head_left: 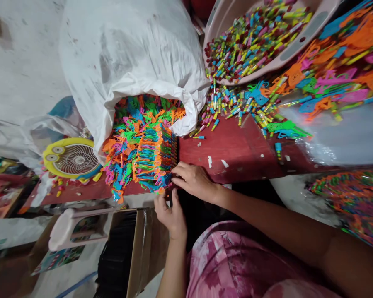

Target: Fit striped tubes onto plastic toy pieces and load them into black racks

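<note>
A row of small colourful plastic pieces (157,155) in orange, blue, green and pink stands packed side by side, with a dark edge along its right. My right hand (195,181) reaches in from the right, fingers stretched out and their tips at the row's near right corner. Just below that corner is my left hand (172,215), its thumb and forefinger apart near an orange piece at the end. Nothing plainly shows in either hand. Loose pieces of the same colours (119,151) lie heaped left of the row, spilling from the mouth of a white sack (136,54).
A pink tub (317,27) full of small banded tubes stands at the back right, with more tubes on the red table (217,153). Larger plastic shapes (354,49) pile up at right. A yellow fan (77,159) stands left. Below is an open cardboard box (147,248).
</note>
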Demonstrator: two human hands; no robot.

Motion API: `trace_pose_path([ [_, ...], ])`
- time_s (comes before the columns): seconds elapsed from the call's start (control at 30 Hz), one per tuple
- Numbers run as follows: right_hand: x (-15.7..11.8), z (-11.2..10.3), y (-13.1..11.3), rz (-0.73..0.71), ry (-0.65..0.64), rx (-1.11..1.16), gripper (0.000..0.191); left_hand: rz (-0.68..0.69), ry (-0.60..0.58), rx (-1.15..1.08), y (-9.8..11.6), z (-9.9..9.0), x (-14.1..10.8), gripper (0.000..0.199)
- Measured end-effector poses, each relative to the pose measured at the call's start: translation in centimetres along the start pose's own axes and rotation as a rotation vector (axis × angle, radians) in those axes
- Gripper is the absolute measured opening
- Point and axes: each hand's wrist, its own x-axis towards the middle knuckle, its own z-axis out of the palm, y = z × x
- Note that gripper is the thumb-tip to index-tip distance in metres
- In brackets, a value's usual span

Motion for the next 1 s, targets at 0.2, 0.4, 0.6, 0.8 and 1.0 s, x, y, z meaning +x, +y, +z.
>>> trace_pose_path([
  [0.2,0.4,1.0,0.0,-0.02,-0.011,0.02,0.01,0.015,-0.028,0.034,-0.9,1.4,0.9,0.031],
  [0.4,0.0,2.0,0.1,-0.011,0.002,-0.014,0.011,0.074,-0.033,0.127,-1.4,1.5,1.0,0.033],
  [0.6,-0.5,2.8,0.2,-0.01,0.019,-0.058,0.014,0.097,-0.02,0.13,-1.4,1.6,1.0,0.036],
  [0.8,-1.3,2.5,0.5,-0.024,0.013,-0.021,0.023,0.035,-0.029,0.062,-1.2,1.8,1.2,0.037],
  [1.0,-0.5,1.4,2.3,0.233,0.097,0.416,0.033,-0.038,-0.041,-0.041,-0.6,2.1,1.3,0.031],
])
